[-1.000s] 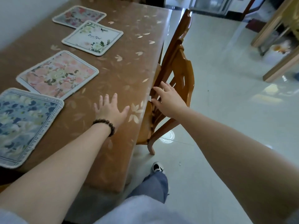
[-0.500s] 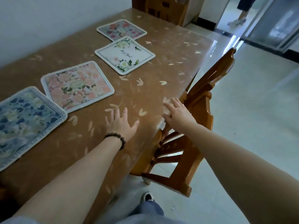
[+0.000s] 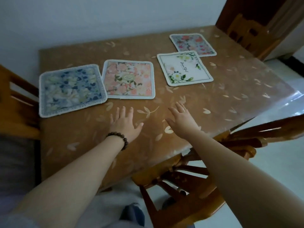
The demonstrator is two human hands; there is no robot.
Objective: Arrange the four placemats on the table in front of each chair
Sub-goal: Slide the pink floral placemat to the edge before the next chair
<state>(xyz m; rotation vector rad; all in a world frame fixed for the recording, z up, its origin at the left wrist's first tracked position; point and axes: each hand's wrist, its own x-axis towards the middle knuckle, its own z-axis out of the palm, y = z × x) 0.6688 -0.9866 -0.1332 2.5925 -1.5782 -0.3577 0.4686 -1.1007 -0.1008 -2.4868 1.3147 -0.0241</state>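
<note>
Moved right hand (image 3: 181, 119) off chair (image 3: 189, 183) onto surface (image 3: 238, 89); both hands flat, fingers spread, holding nothing, left hand (image 3: 125, 125) near placemats (image 3: 128, 79).

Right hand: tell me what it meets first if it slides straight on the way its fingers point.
Probably the white placemat. The right hand points up and slightly left over the bare table; the line could instead pass through the gap beside the pink placemat.

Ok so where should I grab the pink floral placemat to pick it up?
Take the pink floral placemat by its near edge, coming from the person's side. It lies flat on the table, so fingers probably need to slide under that edge and pinch. The left hand, open just in front of it, is nearest.
</note>
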